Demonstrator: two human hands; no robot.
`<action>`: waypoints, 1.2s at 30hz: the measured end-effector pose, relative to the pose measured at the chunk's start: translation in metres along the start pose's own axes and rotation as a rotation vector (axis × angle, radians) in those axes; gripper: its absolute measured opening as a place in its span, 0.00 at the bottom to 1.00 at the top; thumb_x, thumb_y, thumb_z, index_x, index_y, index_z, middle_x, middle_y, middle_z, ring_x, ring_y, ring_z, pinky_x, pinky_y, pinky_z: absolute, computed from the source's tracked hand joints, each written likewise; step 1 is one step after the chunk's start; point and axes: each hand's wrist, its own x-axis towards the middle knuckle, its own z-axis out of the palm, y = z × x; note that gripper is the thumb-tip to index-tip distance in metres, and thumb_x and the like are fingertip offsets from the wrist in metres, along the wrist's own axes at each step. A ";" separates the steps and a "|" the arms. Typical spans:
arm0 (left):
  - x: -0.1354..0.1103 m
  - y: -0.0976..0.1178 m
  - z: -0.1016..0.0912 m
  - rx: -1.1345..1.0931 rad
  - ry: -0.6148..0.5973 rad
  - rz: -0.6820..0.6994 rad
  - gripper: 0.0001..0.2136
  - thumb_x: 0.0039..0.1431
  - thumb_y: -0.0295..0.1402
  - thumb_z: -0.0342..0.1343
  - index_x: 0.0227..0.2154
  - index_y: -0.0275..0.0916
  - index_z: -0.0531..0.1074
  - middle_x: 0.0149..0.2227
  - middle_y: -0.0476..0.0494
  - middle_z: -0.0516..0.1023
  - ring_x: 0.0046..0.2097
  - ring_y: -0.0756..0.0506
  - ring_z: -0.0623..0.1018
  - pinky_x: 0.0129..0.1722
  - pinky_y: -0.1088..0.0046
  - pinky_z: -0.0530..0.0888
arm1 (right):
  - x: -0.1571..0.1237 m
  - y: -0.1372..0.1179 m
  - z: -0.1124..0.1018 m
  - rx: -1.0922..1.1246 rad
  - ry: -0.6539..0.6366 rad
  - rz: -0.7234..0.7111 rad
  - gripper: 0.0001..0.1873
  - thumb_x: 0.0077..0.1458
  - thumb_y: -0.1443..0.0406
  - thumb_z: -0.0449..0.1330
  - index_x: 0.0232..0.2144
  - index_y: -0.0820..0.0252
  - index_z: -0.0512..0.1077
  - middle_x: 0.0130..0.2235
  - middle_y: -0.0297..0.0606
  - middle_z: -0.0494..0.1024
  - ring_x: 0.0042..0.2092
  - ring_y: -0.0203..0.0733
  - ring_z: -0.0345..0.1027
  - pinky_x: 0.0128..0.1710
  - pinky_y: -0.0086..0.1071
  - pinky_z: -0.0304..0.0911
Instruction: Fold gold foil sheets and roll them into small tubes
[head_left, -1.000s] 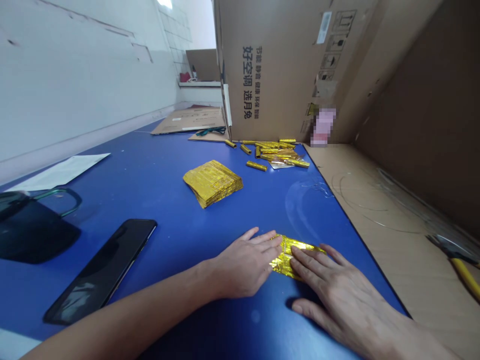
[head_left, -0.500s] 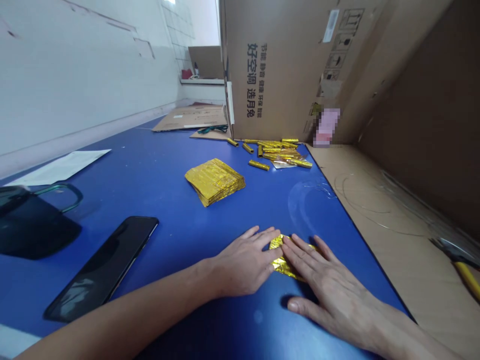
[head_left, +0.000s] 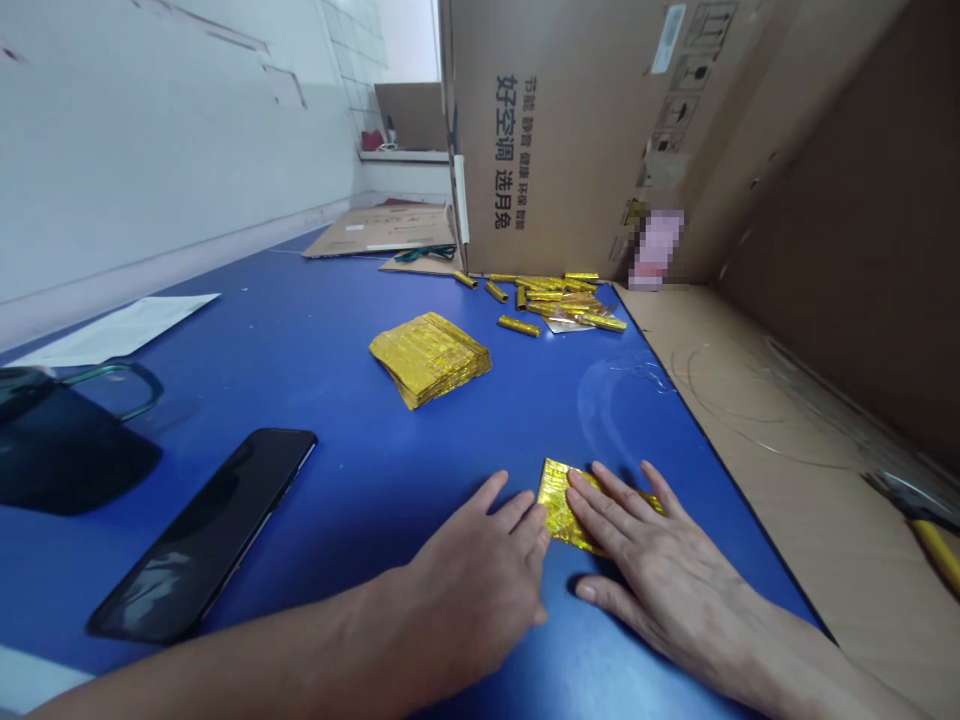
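A shiny gold foil sheet (head_left: 556, 502) lies flat on the blue table, partly covered by my right hand (head_left: 637, 540). That hand rests on the foil with its fingers stretched out and the thumb apart on the tabletop. My left hand (head_left: 487, 565) is beside the foil's left edge, fingers apart and slightly bent, holding nothing; its fingertips are close to the edge, and whether they touch it I cannot tell. Farther off sits a stack of gold foil sheets (head_left: 429, 358), squared but slightly fanned. Behind it are several rolled gold tubes (head_left: 519, 326) in a loose pile.
On the left are a black phone (head_left: 210, 530), a dark mug (head_left: 67, 440) and a white paper sheet (head_left: 120, 330). A large cardboard box (head_left: 577, 130) stands at the back. Yellow-handled pliers (head_left: 934, 555) lie on cardboard at the right, near thin clear strands.
My left hand has drawn back from the foil toward the left and nearer to me, uncovering the foil's left edge. My right hand stays flat on the sheet.
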 end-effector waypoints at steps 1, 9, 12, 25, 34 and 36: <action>0.000 0.000 0.000 0.006 0.003 -0.006 0.19 0.58 0.40 0.45 0.45 0.31 0.67 0.49 0.35 0.68 0.51 0.38 0.65 0.52 0.55 0.52 | 0.000 -0.001 -0.002 -0.001 0.001 0.000 0.33 0.54 0.49 0.44 0.56 0.63 0.53 0.56 0.45 0.57 0.57 0.55 0.47 0.52 0.59 0.41; 0.009 -0.026 -0.002 -0.025 0.039 -0.090 0.14 0.59 0.36 0.44 0.41 0.36 0.69 0.46 0.42 0.71 0.54 0.39 0.62 0.54 0.53 0.47 | -0.003 -0.014 -0.015 0.047 0.056 0.028 0.28 0.54 0.50 0.45 0.48 0.61 0.66 0.48 0.45 0.70 0.52 0.53 0.58 0.54 0.59 0.33; 0.010 -0.029 0.004 -0.056 0.065 -0.098 0.16 0.58 0.38 0.44 0.43 0.34 0.67 0.48 0.41 0.69 0.54 0.41 0.62 0.54 0.57 0.48 | -0.003 -0.006 -0.010 0.038 0.023 0.005 0.30 0.54 0.50 0.44 0.52 0.63 0.60 0.53 0.49 0.64 0.54 0.54 0.54 0.53 0.60 0.38; 0.013 -0.021 0.010 -0.174 0.054 -0.106 0.20 0.58 0.38 0.45 0.50 0.32 0.61 0.52 0.38 0.64 0.54 0.42 0.62 0.54 0.62 0.54 | -0.003 0.007 -0.004 0.070 -0.026 0.060 0.28 0.55 0.51 0.44 0.53 0.60 0.59 0.54 0.45 0.63 0.55 0.45 0.55 0.54 0.50 0.47; 0.013 -0.022 0.009 -0.203 -0.011 -0.104 0.24 0.57 0.44 0.44 0.51 0.31 0.59 0.56 0.36 0.58 0.57 0.42 0.57 0.55 0.61 0.52 | -0.003 0.007 -0.004 -0.037 0.065 0.090 0.25 0.55 0.53 0.46 0.49 0.64 0.64 0.51 0.48 0.66 0.52 0.49 0.59 0.49 0.50 0.56; 0.013 -0.024 0.009 -0.213 -0.004 -0.102 0.24 0.57 0.43 0.44 0.50 0.30 0.60 0.55 0.36 0.59 0.57 0.42 0.58 0.55 0.62 0.53 | -0.003 0.003 -0.009 -0.018 0.106 0.103 0.23 0.55 0.55 0.47 0.46 0.63 0.66 0.48 0.46 0.71 0.47 0.49 0.64 0.45 0.48 0.60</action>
